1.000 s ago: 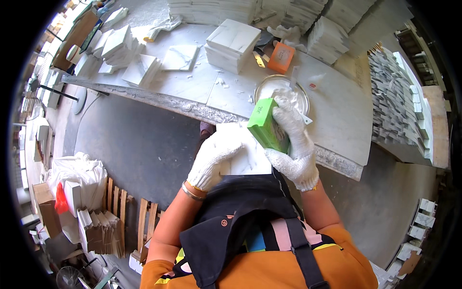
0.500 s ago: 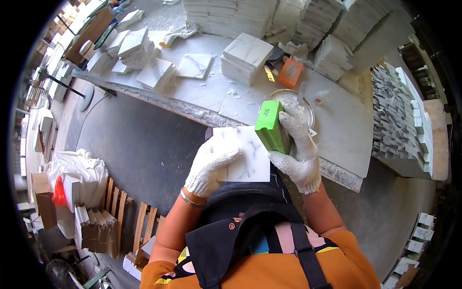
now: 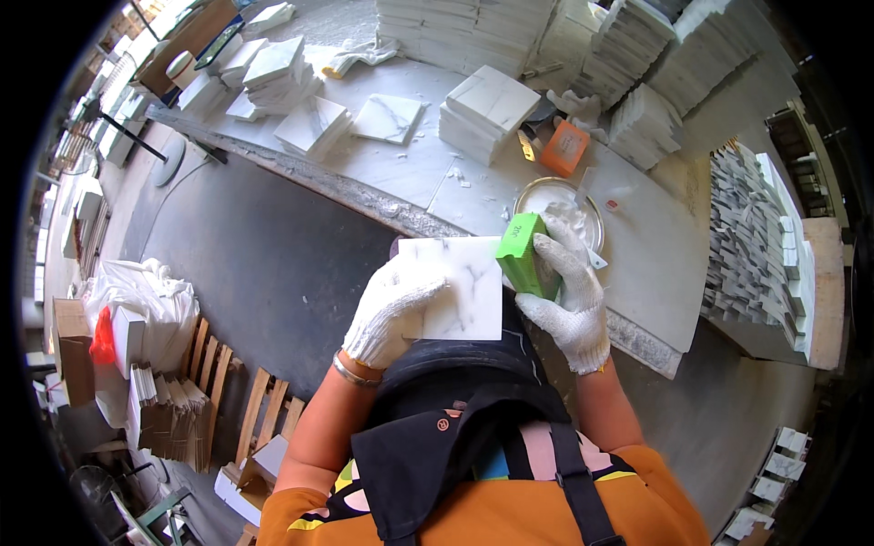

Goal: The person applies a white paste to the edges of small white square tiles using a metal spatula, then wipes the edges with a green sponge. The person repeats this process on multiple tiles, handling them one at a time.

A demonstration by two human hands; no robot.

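My left hand (image 3: 393, 311), in a white knit glove, is closed on a square white marble tile (image 3: 472, 289) with grey veins, thumb lying across its face. In my right hand (image 3: 575, 305), also gloved, is a green sanding block (image 3: 519, 251), gripped between thumb and fingers. The block sits at the tile's upper right edge; whether they touch I cannot tell. Just beyond the right hand, a round metal tin (image 3: 543, 193) with white paste rests on the worktable (image 3: 637, 273), partly hidden by the fingers.
On the table stand a tile stack (image 3: 492, 100), a loose tile (image 3: 388, 118), an orange box (image 3: 564, 147) and a crumpled cloth (image 3: 360, 56). Taller stone stacks (image 3: 464, 32) rise behind. Wooden pallets (image 3: 264, 414) and cardboard-wrapped slabs (image 3: 173, 414) lie at lower left.
The green sanding block has come slightly down and turned relative to the tile, staying by its right edge. Both hands keep their hold. The whole view has shifted a little.
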